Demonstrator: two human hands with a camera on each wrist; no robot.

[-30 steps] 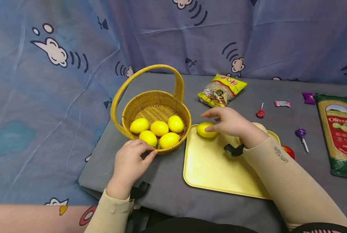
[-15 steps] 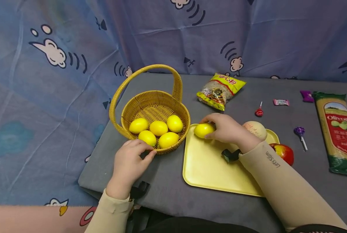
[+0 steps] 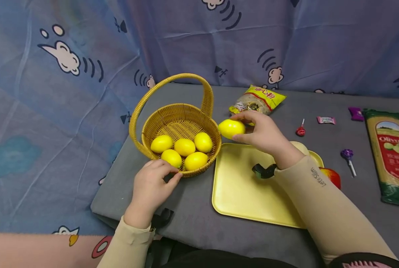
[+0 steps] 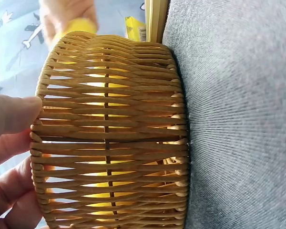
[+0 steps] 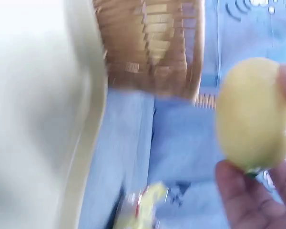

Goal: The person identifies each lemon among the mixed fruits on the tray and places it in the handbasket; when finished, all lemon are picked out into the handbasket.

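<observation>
My right hand [image 3: 264,134] holds a lemon [image 3: 231,128] between thumb and fingers, above the far left edge of the yellow tray [image 3: 243,201] and close to the basket's right rim. In the right wrist view that lemon [image 5: 250,114] hangs over the table, slightly blurred. The woven basket [image 3: 179,108] has a tall arched handle, and several lemons [image 3: 184,147] lie in its near half. At the basket's near rim my left hand [image 3: 154,184] pinches the edge with thumb and fingers. The left wrist view shows the fingers [image 4: 14,114] on the rim of the woven wall [image 4: 109,129].
A pasta bag [image 3: 257,100] lies behind the tray. A round pale item [image 3: 300,147] and a red fruit [image 3: 331,177] are partly hidden by my right arm. Lollipops [image 3: 300,130], small wrapped candies [image 3: 326,120] and a spaghetti pack [image 3: 390,156] lie to the right.
My right hand has closed on the lemon, lifted it off the tray and carried it up and toward the basket. My left hand has stayed at the basket's rim.
</observation>
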